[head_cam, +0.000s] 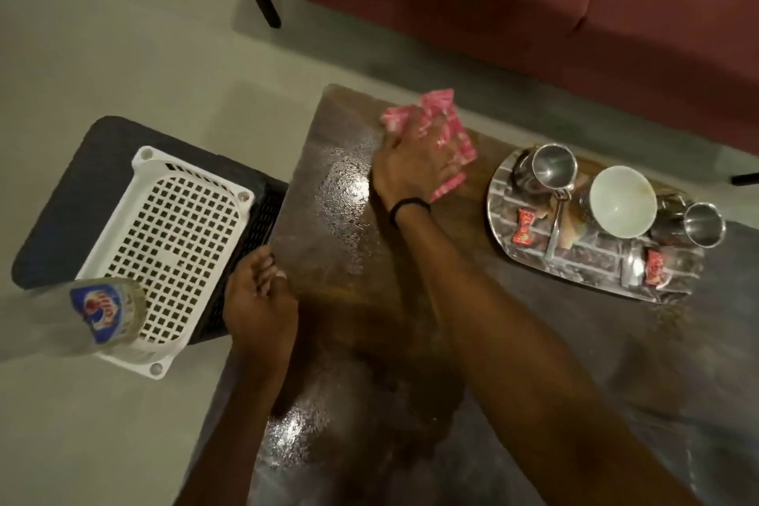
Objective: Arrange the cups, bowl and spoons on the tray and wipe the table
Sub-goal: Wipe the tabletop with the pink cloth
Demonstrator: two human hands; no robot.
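My right hand point(415, 164) lies flat on the pink cloth point(441, 111), fingers spread and pressing it down on the worktop point(353, 259). It is not squeezing anything. My left hand point(258, 300) rests at the near edge of the worktop with its fingers loose and holds nothing.

The tray point(591, 265) sits on the worktop, to the right of the cloth. On it are two shiny cups point(552, 164) point(703, 224), the white bowl point(622, 199), two spoons point(555, 226) point(630, 267) and two little red sweets point(523, 226) point(655, 267). So I think the tidy part is done and I am on the wiping part.

Here is what could go wrong. The cloth is near the tray. If I wipe too far right, I could bump it, and the closest cup might tip over. The worktop has a wet patch point(345, 185) just left of my right hand. If I push the water too hard, it could run off the edge onto the floor. A bottle point(102, 316) lies on the corner of the white basket point(176, 234) near my left hand. A knock from my arm could make it roll off.
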